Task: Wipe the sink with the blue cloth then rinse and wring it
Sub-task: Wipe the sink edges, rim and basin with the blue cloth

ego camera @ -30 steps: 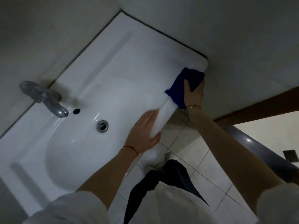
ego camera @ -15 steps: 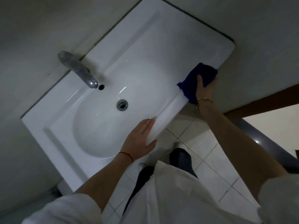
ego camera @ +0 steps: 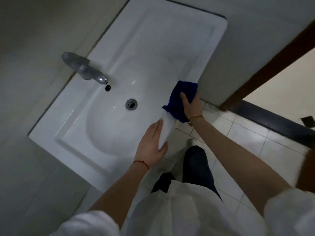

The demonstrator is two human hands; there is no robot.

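While the right hand (ego camera: 190, 106) grips the blue cloth (ego camera: 179, 99) over the sink (ego camera: 153, 48) front rim, the left hand (ego camera: 151, 147) lies flat there. Bare basin spreads toward the faucet (ego camera: 85, 68).

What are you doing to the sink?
A person is wiping the white sink with a blue cloth. The right hand presses the cloth over the sink's front edge, and the left hand rests flat on that edge beside it. No water runs from the faucet.

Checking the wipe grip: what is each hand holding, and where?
The right hand grips the blue cloth over the sink's front rim, thumb on top. The left hand holds nothing, resting flat on the rim.
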